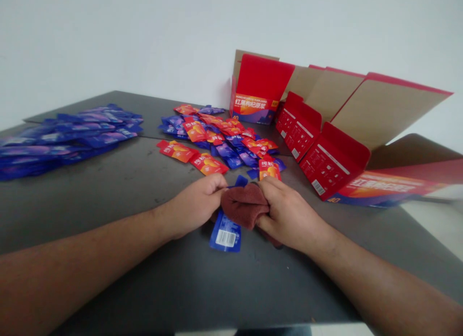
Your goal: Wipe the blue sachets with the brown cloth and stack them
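Observation:
Between my two hands is a brown cloth (pixel 246 203), bunched over the middle of a blue sachet (pixel 227 233). The sachet's lower end shows a white barcode label, and its narrow top sticks out above the cloth. My left hand (pixel 202 201) is closed at the left side of the sachet and cloth, its fingertips partly hidden. On the other side my right hand (pixel 285 213) grips the cloth, fingers wrapped in it. Just beyond my hands lies a loose heap of red sachets (pixel 209 163) and blue sachets (pixel 231 155).
A thick stack of blue sachets (pixel 65 140) covers the table's left side. Open red cartons (pixel 300 128) with raised flaps stand at the back right, one (pixel 255 87) facing me. The dark table (pixel 152 278) meets a white wall (pixel 144 36) behind.

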`<act>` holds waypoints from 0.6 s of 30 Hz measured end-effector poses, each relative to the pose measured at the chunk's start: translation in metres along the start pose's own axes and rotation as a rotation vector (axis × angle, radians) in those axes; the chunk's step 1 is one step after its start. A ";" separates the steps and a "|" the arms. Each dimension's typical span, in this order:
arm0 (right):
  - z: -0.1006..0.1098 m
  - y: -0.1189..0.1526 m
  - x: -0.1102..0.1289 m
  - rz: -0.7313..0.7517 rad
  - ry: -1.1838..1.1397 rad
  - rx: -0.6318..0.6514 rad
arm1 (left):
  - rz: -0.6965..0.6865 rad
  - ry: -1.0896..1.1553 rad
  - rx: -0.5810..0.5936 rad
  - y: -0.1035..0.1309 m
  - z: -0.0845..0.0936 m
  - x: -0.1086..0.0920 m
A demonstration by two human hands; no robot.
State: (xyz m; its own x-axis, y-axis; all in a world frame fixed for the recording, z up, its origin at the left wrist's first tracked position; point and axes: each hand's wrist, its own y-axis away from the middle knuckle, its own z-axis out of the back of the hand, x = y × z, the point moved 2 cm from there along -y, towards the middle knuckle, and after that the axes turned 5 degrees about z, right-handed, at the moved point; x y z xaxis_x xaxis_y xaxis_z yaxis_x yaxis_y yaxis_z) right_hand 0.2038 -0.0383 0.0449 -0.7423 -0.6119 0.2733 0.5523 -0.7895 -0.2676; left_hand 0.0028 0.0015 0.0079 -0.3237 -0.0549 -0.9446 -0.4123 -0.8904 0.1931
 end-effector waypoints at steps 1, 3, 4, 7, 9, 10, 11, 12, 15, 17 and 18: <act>0.000 0.000 0.000 -0.009 0.001 -0.007 | 0.001 0.011 0.001 0.000 0.000 0.000; 0.000 0.000 0.002 0.000 -0.005 -0.003 | 0.001 0.018 0.001 0.000 0.000 0.001; -0.001 0.000 0.004 0.019 -0.011 0.010 | -0.007 0.009 -0.008 0.000 0.000 0.001; -0.002 0.002 0.012 0.130 -0.045 0.090 | -0.063 -0.081 -0.062 -0.002 0.003 0.001; -0.003 0.003 0.013 0.172 -0.056 0.120 | -0.080 -0.117 -0.081 -0.002 0.003 0.000; -0.003 0.003 0.012 0.160 -0.046 0.111 | -0.066 -0.104 -0.071 -0.002 0.003 -0.001; -0.002 0.002 0.009 0.129 -0.029 0.088 | -0.041 -0.074 -0.052 -0.002 0.002 -0.001; -0.002 0.002 0.006 0.086 -0.010 0.059 | -0.013 -0.039 -0.031 -0.001 0.001 -0.002; -0.001 0.001 0.003 0.010 0.024 0.015 | 0.038 0.014 0.004 0.001 -0.001 -0.004; -0.001 0.001 0.008 0.061 0.004 0.047 | 0.005 -0.045 -0.030 0.001 0.001 -0.005; -0.002 0.002 0.011 0.109 -0.018 0.074 | -0.022 -0.084 -0.054 0.001 0.002 -0.005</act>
State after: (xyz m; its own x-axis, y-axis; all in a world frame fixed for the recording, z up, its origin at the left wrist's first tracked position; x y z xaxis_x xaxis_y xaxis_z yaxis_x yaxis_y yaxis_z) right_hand 0.1955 -0.0464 0.0459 -0.6695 -0.6946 0.2631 0.6566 -0.7191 -0.2277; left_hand 0.0028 0.0018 0.0135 -0.3868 0.0007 -0.9222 -0.3745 -0.9139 0.1564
